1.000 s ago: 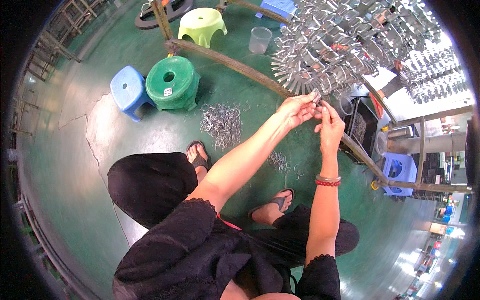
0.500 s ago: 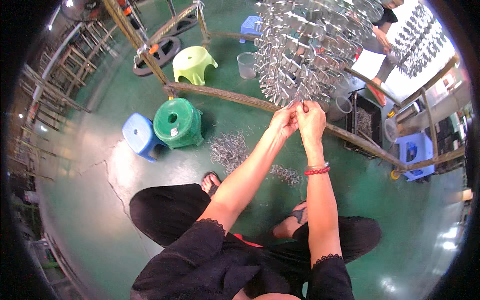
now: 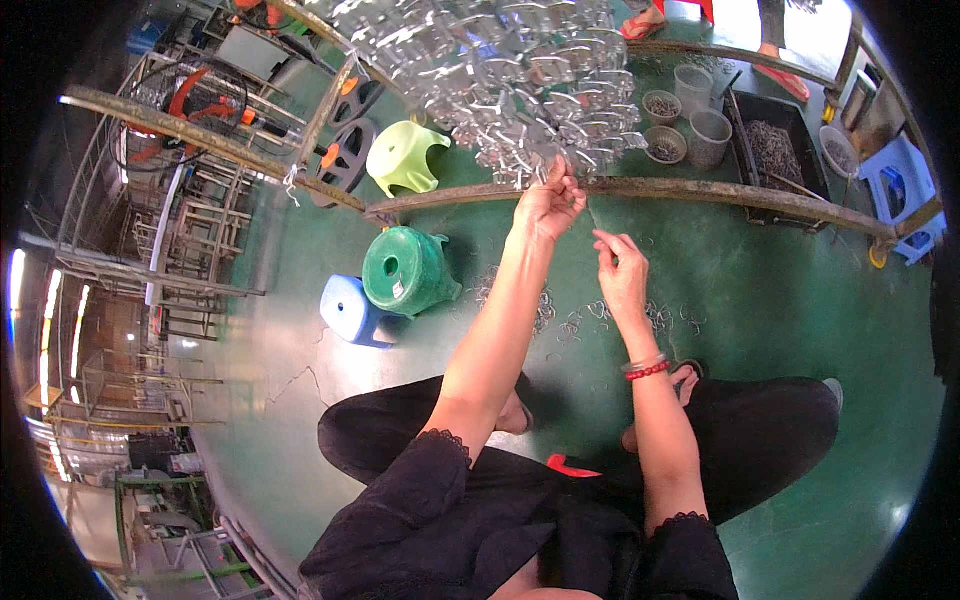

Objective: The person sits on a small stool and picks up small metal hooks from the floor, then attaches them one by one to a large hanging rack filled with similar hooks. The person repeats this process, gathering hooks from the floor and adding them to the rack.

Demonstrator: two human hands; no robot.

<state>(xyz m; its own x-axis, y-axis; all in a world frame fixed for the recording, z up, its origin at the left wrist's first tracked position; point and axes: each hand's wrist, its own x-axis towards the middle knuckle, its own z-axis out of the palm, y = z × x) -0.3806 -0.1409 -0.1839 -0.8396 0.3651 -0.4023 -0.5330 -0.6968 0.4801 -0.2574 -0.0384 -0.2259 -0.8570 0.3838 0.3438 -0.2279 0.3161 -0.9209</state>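
Observation:
A large hanging cluster of shiny, thin bent metal pieces (image 3: 540, 95) fills the upper middle. My left hand (image 3: 550, 205) reaches up to its lower edge, fingers curled and closed on one of the lowest metal pieces; the exact grip is partly hidden. Lower and to the right, apart from the cluster, my right hand (image 3: 624, 278) has its index finger stretched out and the others loosely bent. I make out nothing in it. Small curved metal hooks (image 3: 655, 318) lie scattered on the green floor below my hands.
A wooden rail (image 3: 700, 192) crosses under the cluster. Green (image 3: 410, 270), blue (image 3: 348, 310) and lime (image 3: 405, 158) stools stand left. Plastic cups (image 3: 710, 138) and a black crate (image 3: 770, 150) of small metal parts sit beyond the rail, near another person's feet (image 3: 645, 22).
My right hand has come away from my left and dropped lower, off the metal pieces. My left hand stays at the cluster's lower edge. The whole view has shifted.

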